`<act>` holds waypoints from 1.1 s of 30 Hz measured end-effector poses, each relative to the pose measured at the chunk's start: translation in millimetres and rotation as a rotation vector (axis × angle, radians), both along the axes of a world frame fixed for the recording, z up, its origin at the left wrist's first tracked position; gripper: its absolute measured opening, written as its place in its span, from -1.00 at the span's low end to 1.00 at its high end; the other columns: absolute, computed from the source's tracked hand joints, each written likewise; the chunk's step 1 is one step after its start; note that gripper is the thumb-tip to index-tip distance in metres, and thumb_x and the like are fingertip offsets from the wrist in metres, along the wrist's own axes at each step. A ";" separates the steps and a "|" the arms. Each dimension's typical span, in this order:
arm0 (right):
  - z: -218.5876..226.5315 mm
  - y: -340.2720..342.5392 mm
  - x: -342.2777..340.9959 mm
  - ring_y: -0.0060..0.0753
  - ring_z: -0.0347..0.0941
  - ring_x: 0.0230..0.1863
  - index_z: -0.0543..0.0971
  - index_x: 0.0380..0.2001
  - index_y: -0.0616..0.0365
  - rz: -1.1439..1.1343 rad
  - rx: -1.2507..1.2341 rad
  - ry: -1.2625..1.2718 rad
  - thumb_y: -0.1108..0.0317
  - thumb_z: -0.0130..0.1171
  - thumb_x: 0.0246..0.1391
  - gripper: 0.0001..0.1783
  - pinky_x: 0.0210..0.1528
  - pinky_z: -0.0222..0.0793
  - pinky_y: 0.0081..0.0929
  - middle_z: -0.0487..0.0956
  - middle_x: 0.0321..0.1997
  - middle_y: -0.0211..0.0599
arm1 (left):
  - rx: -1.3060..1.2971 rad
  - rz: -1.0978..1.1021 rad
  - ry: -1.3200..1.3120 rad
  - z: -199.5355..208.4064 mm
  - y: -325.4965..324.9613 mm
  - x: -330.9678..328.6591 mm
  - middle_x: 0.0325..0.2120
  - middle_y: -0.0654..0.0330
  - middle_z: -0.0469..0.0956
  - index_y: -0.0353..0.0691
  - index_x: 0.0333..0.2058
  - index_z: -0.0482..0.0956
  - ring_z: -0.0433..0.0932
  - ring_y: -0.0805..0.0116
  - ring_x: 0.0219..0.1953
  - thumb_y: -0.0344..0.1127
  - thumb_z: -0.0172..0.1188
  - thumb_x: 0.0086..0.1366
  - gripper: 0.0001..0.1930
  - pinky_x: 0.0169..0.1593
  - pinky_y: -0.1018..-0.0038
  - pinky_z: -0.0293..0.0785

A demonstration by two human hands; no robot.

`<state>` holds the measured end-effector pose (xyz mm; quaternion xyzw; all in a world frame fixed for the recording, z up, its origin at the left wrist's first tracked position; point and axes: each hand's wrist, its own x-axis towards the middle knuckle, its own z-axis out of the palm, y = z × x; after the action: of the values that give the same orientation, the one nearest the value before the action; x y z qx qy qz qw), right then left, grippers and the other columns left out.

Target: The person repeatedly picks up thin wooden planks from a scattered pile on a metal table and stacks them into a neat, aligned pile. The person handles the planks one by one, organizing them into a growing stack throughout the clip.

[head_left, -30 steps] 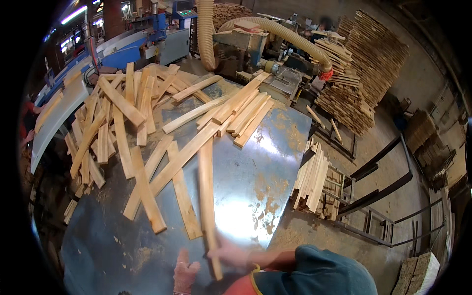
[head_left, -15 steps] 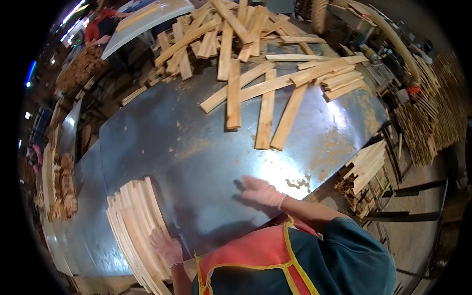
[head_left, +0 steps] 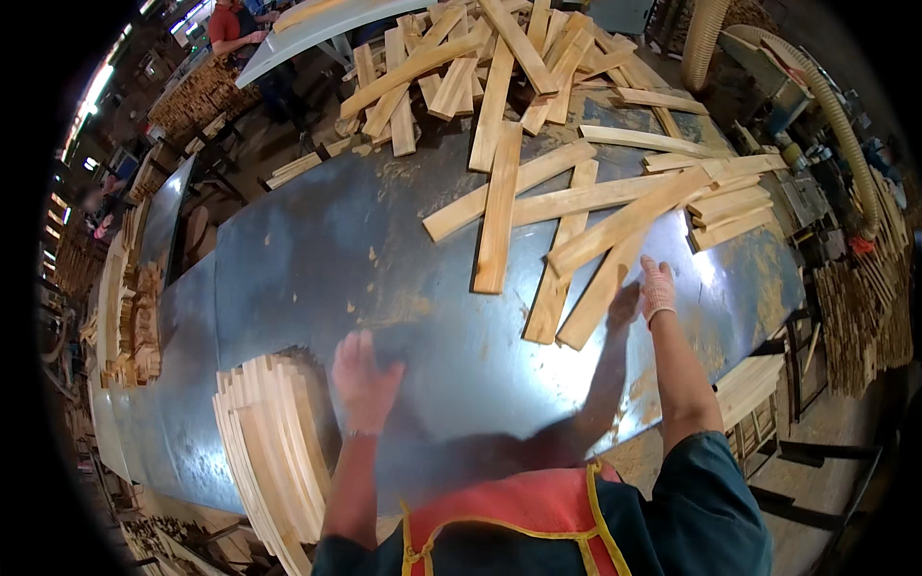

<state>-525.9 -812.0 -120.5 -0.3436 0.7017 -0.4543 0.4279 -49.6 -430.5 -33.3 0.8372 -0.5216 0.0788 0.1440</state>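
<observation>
My left hand, in a pale glove, is open over the metal tabletop with its thumb apart, slightly blurred. To its left lies a neat stack of pale wooden slats, apart from the hand. My right hand, also gloved, reaches forward with fingers extended. It appears empty, just on the near side of a slanting wooden board that lies across other boards. Close to its left is another board; I cannot tell whether they touch. One more board lies crosswise farther left.
A jumbled heap of boards covers the far end of the metal table. Short boards lie at the right. Beyond are a ribbed hose and another person by a white table. Stacked wood stands off the right edge.
My left hand has lifted off the slat stack and moved right and forward. My right hand has reached forward and right toward the boards. The slanting board has shifted nearer. The view has shifted.
</observation>
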 end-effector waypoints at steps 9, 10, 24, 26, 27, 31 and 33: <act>11.0 -71.8 30.3 -0.06 0.38 0.37 0.20 0.53 0.33 0.091 0.018 -0.108 -0.07 0.46 0.17 0.09 0.41 0.31 -0.21 0.42 0.45 0.08 | 0.278 -0.124 0.169 8.1 -346.3 -4.2 0.27 -0.02 0.47 -0.22 0.38 0.41 0.37 -0.06 0.38 0.28 0.37 0.21 -0.08 0.38 -0.02 0.33; 9.5 -73.2 31.4 -0.07 0.40 0.34 0.23 0.51 0.31 0.147 -0.004 -0.129 -0.05 0.46 0.18 0.04 0.39 0.33 -0.19 0.45 0.41 0.06 | 0.355 -0.090 0.204 5.0 -365.2 -3.1 0.28 -0.02 0.48 -0.21 0.41 0.39 0.38 -0.06 0.38 0.32 0.35 0.22 -0.05 0.39 -0.01 0.32; 58.4 163.6 158.0 -0.09 0.49 0.29 0.33 0.41 0.11 0.185 0.276 -0.772 0.53 0.35 0.22 -0.28 0.36 0.47 -0.05 0.58 0.21 -0.21 | 0.454 -0.024 0.861 -17.4 -148.7 -106.4 0.20 -0.09 0.58 -0.29 0.48 0.25 0.59 -0.08 0.20 0.14 0.43 0.17 0.02 0.24 0.18 0.53; 56.1 215.8 159.4 -0.15 0.47 0.31 0.32 0.43 0.13 0.299 0.335 -0.747 0.49 0.38 0.24 -0.26 0.39 0.44 -0.15 0.58 0.25 -0.22 | 0.401 -0.057 1.297 -19.4 -80.2 -76.0 0.17 -0.02 0.60 -0.31 0.46 0.28 0.62 0.01 0.16 -0.01 0.42 0.20 -0.07 0.23 0.23 0.54; 52.0 237.2 160.9 -0.17 0.48 0.31 0.32 0.43 0.15 0.398 0.322 -0.727 0.47 0.39 0.24 -0.26 0.36 0.45 -0.18 0.56 0.29 -0.19 | 0.283 -0.019 1.583 -20.5 -45.4 -69.7 0.13 0.01 0.61 -0.31 0.44 0.31 0.63 0.07 0.13 -0.06 0.40 0.21 -0.12 0.20 0.26 0.55; 45.3 295.6 171.7 -0.28 0.53 0.24 0.39 0.37 0.25 0.729 0.282 -0.508 0.29 0.49 0.20 -0.25 0.27 0.48 -0.34 0.59 0.30 -0.16 | -0.013 0.191 2.139 -12.9 62.4 -69.3 0.01 0.12 0.64 -0.32 0.34 0.43 0.65 0.29 -0.01 -0.24 0.34 0.24 -0.30 0.09 0.37 0.60; 40.7 300.6 175.5 -0.27 0.56 0.20 0.44 0.33 0.27 0.858 0.233 -0.385 0.23 0.51 0.19 -0.26 0.24 0.49 -0.35 0.65 0.23 -0.17 | 0.035 0.215 2.084 -12.7 102.9 -64.4 -0.04 0.14 0.65 -0.32 0.29 0.47 0.65 0.33 -0.06 -0.29 0.31 0.24 -0.37 0.04 0.38 0.61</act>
<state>-350.4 -511.4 -79.8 -0.4615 0.4510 -0.2106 0.7344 -114.0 -327.6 -46.0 0.5347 -0.0632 -0.6766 0.5024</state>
